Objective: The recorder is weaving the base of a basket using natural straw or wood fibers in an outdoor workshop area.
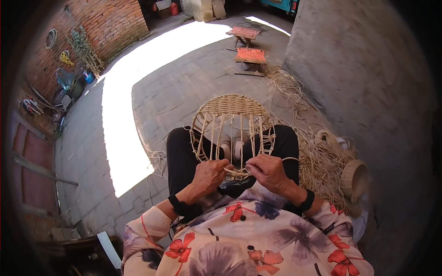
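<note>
A round frame with a half-woven seat (235,105) of tan straw cord rests across my thighs. Its far part is closely woven; nearer me, spaced strands run lengthwise over open gaps. My left hand (211,176) is closed at the near rim, fingertips pinching a twisted straw cord (237,174). Beside it, my right hand (270,173) is closed too, thumb and fingers on the same cord close to the rim. A length of cord trails out to the right from behind my right hand. The fingertips partly hide where cord and rim meet.
Loose straw cord (317,161) lies heaped on the right, with a woven basket (354,179) beside it. Two folding stools (251,56) with red woven seats stand ahead. A plastered wall (363,87) rises on the right, a brick wall (110,25) at far left.
</note>
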A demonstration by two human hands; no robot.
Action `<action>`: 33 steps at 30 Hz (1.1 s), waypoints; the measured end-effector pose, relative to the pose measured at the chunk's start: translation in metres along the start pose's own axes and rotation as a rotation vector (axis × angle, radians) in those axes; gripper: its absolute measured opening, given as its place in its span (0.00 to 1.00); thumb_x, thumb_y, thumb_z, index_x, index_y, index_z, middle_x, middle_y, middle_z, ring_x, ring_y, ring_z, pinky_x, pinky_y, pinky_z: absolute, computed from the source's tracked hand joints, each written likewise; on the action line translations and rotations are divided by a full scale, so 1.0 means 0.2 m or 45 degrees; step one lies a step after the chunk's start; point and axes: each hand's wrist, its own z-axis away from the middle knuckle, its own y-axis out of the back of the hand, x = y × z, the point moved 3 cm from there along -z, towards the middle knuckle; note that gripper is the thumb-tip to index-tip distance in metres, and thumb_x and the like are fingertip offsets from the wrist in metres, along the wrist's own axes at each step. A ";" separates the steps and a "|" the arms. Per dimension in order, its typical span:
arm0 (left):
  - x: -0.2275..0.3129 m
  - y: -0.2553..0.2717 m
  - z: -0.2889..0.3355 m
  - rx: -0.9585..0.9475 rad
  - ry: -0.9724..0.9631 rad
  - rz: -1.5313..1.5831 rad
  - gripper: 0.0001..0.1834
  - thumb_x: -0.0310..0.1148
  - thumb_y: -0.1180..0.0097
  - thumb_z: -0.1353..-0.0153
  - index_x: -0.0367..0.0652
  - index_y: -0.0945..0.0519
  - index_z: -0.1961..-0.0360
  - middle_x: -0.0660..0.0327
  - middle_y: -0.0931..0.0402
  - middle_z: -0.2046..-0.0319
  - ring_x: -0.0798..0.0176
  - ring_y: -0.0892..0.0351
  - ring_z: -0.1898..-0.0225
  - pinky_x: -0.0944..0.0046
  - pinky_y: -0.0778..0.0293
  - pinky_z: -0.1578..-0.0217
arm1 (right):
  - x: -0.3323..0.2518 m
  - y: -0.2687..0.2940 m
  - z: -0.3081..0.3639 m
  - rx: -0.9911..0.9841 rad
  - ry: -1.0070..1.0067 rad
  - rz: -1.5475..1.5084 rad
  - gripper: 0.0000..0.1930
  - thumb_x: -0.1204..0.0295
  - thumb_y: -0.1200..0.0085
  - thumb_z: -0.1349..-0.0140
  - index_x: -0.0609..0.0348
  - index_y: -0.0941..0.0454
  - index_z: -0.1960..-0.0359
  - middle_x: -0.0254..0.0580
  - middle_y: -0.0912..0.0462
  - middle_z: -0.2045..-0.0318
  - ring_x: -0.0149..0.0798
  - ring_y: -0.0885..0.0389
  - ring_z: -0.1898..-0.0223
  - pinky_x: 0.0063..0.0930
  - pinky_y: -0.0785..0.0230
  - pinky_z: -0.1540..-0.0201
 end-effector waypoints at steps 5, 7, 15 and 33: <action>-0.02 -0.01 0.00 -0.034 0.062 -0.050 0.14 0.43 0.48 0.33 0.43 0.22 0.69 0.50 0.24 0.79 0.42 0.22 0.74 0.46 0.30 0.73 | -0.12 0.17 0.03 -0.125 -0.058 -0.122 0.04 0.73 0.40 0.44 0.59 0.20 0.71 0.44 0.21 0.76 0.49 0.20 0.74 0.38 0.28 0.70; -0.01 -0.01 -0.01 -0.047 0.056 -0.062 0.14 0.42 0.48 0.33 0.44 0.22 0.69 0.50 0.23 0.78 0.42 0.22 0.73 0.47 0.30 0.73 | -0.04 0.05 0.08 -0.377 -0.152 -0.091 0.05 0.71 0.42 0.42 0.59 0.20 0.70 0.45 0.20 0.75 0.51 0.20 0.72 0.40 0.28 0.68; -0.02 -0.03 -0.01 -0.011 -0.001 -0.112 0.13 0.43 0.47 0.34 0.45 0.21 0.67 0.49 0.23 0.79 0.42 0.21 0.74 0.47 0.29 0.73 | 0.10 -0.20 0.07 -0.139 -0.151 0.090 0.06 0.77 0.42 0.46 0.62 0.22 0.66 0.46 0.19 0.71 0.49 0.18 0.69 0.38 0.26 0.67; 0.00 -0.01 0.00 -0.108 -0.039 0.004 0.13 0.38 0.40 0.45 0.46 0.22 0.59 0.47 0.21 0.78 0.41 0.18 0.71 0.44 0.24 0.67 | 0.24 -0.23 0.10 0.081 -1.184 -0.185 0.03 0.79 0.47 0.47 0.61 0.26 0.71 0.38 0.21 0.79 0.30 0.22 0.82 0.27 0.29 0.83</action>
